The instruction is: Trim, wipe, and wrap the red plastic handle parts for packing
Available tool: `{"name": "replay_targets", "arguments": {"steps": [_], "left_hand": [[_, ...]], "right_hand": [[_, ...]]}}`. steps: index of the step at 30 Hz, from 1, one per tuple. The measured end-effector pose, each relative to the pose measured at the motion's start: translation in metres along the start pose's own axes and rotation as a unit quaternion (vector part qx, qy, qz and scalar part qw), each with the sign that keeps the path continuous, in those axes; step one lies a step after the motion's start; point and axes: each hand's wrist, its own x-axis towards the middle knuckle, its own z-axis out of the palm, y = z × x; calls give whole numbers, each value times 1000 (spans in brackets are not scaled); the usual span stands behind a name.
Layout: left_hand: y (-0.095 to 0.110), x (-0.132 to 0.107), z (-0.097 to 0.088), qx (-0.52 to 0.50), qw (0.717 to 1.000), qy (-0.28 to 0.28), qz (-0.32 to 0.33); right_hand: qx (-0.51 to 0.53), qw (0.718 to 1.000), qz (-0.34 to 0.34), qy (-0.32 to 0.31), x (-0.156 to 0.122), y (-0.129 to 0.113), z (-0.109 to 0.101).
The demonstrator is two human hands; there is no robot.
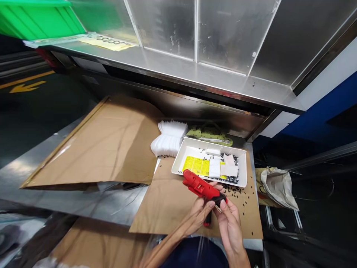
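Observation:
A red and black pistol-shaped hand tool (199, 185) is held above the cardboard sheet, its exact kind unclear. My left hand (201, 212) is closed around its lower side, near the black part. With thumb and fingers, my right hand (229, 217) grips the tool's black end, where a thin metallic piece shows. A black handle with a red tip (207, 220) points down between my hands. Just beyond the tool lies a white tray (180, 158) with yellow labels (196, 166), white packets (214, 167) and many tiny black parts (233, 179).
Loose black bits are scattered on the cardboard sheet (161, 201). A stack of white sheets (169, 139) and a green patterned pouch (209, 134) sit behind. Left is a large cardboard piece (111, 145); a metal shelf (173, 67) carries a green bin (39, 18). A bag (279, 186) stands right.

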Motion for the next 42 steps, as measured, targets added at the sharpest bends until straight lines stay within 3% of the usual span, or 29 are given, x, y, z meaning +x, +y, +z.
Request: {"name": "replay_targets", "arguments": {"steps": [6,12,17,20,23,25,28,30,33,36,39,42], "left_hand": [[-13,4,3,-40,999,12,-12],[-8,3,3,12,1000,13,-14],[-7,6,4,-23,999,28,-25],[-6,11,1,-76,996,37,-29],[0,15,-4,-170,982,52,-59],[6,16,-8,-210,972,68,-78],[12,14,-17,-186,975,91,-81],[13,11,-26,-167,978,95,-80],[13,9,-39,-181,976,101,-68],[14,7,-44,-199,972,107,-69],[23,3,-37,-185,974,98,-85],[34,-2,-21,-233,963,72,-115]], "right_hand": [[1,1000,-1,22,-1,1,2],[66,997,36,6,3,8,-9],[73,995,70,1,5,9,-17],[72,996,41,33,0,8,-18],[-24,996,-33,73,-4,5,-28],[-186,972,-96,104,-1,1,-43],[-419,879,-171,150,12,-9,-73],[-491,836,-185,161,23,-15,-93],[-557,807,-160,117,35,-15,-111],[-605,785,-122,45,43,4,-113],[-636,764,-102,22,48,31,-107],[-645,757,-99,42,50,42,-105]]}}
